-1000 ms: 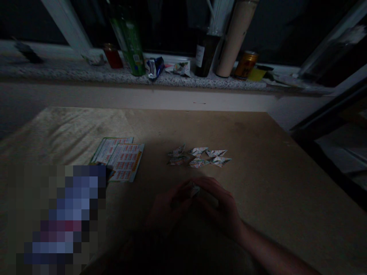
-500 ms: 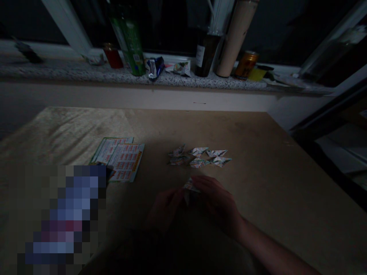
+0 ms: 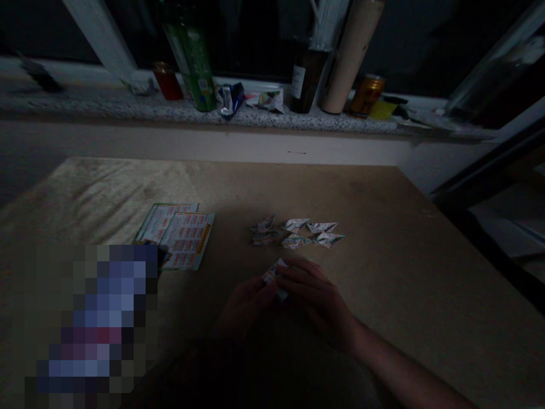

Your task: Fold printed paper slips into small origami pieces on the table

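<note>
Both hands are in shadow near the front middle of the table, around a small piece of folded printed paper. My left hand pinches its lower left side between thumb and fingers. From the right, my right hand lies over the paper with its fingers together, covering much of it. Just beyond the hands, several folded paper pieces with pointed ends sit in two short rows. To the left are overlapping printed sheets with red number-like blocks.
The brown tabletop runs back to a wall below a granite sill. On the sill stand a green bottle, a dark bottle, a tall tube, an orange can and a red jar. A pixelated patch hides the lower left.
The folded paper has turned and shifted slightly left between my hands. My right fingers now reach further across it. The pieces and sheets on the table have not moved.
</note>
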`<state>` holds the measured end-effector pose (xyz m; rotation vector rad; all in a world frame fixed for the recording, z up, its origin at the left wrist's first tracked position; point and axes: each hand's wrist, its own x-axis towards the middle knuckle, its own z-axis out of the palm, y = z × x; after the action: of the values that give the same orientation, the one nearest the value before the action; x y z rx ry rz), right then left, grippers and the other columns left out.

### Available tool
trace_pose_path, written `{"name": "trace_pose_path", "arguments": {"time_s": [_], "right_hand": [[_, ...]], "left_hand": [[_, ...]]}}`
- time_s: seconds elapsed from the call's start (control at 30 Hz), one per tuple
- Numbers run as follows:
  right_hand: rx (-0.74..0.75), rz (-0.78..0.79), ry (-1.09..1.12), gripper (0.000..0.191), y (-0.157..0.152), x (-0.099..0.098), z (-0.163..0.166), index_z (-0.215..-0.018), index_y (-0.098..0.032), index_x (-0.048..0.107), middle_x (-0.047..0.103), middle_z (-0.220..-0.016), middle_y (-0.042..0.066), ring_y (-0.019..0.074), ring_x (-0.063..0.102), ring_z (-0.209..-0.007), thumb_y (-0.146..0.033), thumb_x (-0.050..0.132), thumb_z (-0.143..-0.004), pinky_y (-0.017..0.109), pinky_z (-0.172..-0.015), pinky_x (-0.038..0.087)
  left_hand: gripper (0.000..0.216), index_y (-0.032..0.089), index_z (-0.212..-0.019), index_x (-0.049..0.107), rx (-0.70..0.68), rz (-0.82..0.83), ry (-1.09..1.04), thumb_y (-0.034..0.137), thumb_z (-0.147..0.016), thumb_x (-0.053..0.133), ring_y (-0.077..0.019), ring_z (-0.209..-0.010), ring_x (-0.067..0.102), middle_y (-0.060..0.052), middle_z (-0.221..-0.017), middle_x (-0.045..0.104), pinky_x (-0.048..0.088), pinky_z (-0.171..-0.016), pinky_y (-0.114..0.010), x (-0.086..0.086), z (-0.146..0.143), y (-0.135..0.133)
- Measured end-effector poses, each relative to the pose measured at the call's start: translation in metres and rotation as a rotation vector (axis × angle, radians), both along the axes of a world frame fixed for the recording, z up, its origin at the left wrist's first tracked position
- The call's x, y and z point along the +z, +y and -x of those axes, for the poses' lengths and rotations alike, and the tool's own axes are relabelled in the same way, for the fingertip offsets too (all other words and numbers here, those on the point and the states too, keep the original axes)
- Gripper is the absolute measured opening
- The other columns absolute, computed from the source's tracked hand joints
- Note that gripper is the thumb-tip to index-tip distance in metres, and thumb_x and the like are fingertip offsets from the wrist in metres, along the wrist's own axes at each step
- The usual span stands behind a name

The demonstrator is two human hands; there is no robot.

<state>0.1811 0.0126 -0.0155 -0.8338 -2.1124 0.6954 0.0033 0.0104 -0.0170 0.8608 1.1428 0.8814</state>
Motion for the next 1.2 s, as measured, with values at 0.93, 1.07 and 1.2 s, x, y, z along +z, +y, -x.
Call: {"name": "trace_pose_path", "arguments": {"time_s": [0.93,1.07,1.2], "right_hand": [[-0.141,0.767,0.296,0.031,-0.003,0.0,0.01,-0.074,-0.017,0.064,0.062,-0.066,0.0,0.0123,0.056,-0.057,-0.045,0.056,-0.083,0.021,-0.05,0.043],[-0.141,0.782,0.279,0.036,-0.002,0.0,0.011,-0.072,-0.016,0.064,0.06,-0.064,0.0,0.0113,0.053,-0.055,-0.049,0.055,-0.082,0.021,-0.049,0.041],[-0.144,0.746,0.263,0.035,-0.002,0.0,0.012,-0.075,-0.016,0.066,0.063,-0.067,0.001,0.0121,0.055,-0.059,-0.048,0.054,-0.083,0.021,-0.053,0.042]], "left_hand": [[0.032,0.014,-0.08,0.064,-0.395,0.063,0.094,0.042,-0.067,0.071,-0.0146,-0.065,0.061,0.001,-0.071,0.067,0.044,-0.058,-0.021,0.001,0.0,-0.005],[0.039,0.012,-0.077,0.066,-0.46,0.057,0.155,0.049,-0.067,0.067,-0.0168,-0.067,0.061,-0.001,-0.072,0.068,0.044,-0.061,-0.023,-0.005,0.003,-0.003],[0.036,0.013,-0.072,0.066,-0.478,0.054,0.183,0.049,-0.069,0.065,-0.0176,-0.065,0.062,-0.001,-0.067,0.069,0.044,-0.059,-0.023,-0.007,0.004,-0.003]]}}
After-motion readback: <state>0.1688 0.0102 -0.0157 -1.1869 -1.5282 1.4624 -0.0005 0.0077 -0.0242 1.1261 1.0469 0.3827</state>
